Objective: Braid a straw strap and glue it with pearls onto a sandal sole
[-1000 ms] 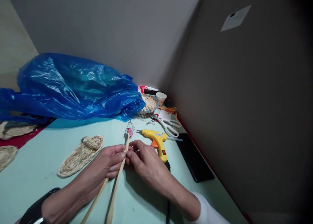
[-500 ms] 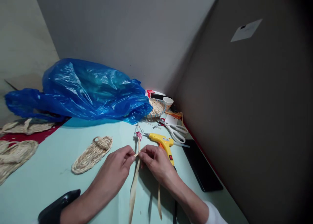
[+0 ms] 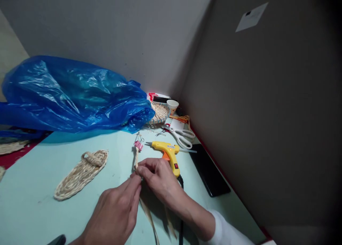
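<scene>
A pink binder clip (image 3: 138, 145) grips the far end of a pale, flat strand of plant fibre (image 3: 137, 155) that runs towards me. My right hand (image 3: 159, 179) pinches this strand below the clip between thumb and forefinger. Just nearer to me, my left hand (image 3: 113, 209) has its fingers closed on the strips, its fingertips touching the right hand's. Loose fibre ends (image 3: 148, 216) hang down below both hands over the table. The exact crossing of the strips is hidden behind the fingers.
A woven straw slipper (image 3: 81, 173) lies to the left. Right of the clip are a yellow glue gun (image 3: 167, 148), white-handled scissors (image 3: 181, 135) and a black phone (image 3: 210, 170). A blue plastic bag (image 3: 77, 95), woven basket (image 3: 160, 113) and paper cup (image 3: 172, 105) stand behind.
My view has turned right, so things sit further left. My left hand has come down and nearer to me, its fingers now below the right fingertips. The right hand still pinches the strand.
</scene>
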`<move>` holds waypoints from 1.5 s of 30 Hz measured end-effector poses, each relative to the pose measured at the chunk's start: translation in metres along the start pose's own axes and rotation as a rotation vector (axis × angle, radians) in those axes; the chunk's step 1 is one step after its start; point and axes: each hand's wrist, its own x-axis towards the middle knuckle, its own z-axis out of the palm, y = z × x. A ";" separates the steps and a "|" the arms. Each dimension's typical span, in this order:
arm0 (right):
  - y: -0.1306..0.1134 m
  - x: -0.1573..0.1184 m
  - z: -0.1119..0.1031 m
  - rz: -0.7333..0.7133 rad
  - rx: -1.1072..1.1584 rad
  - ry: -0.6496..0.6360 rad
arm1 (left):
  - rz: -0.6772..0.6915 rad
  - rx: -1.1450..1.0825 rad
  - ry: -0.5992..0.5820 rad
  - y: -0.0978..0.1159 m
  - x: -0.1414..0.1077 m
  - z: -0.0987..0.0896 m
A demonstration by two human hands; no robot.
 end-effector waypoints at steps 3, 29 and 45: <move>0.001 0.002 0.000 0.057 0.094 -0.010 | 0.019 0.009 -0.013 -0.001 0.002 -0.007; -0.011 -0.021 -0.004 -0.179 -0.668 -0.039 | -0.233 -0.396 -0.135 -0.017 0.040 -0.007; -0.010 -0.023 -0.004 -0.519 -0.537 0.134 | -0.282 -0.815 -0.265 -0.019 0.032 -0.018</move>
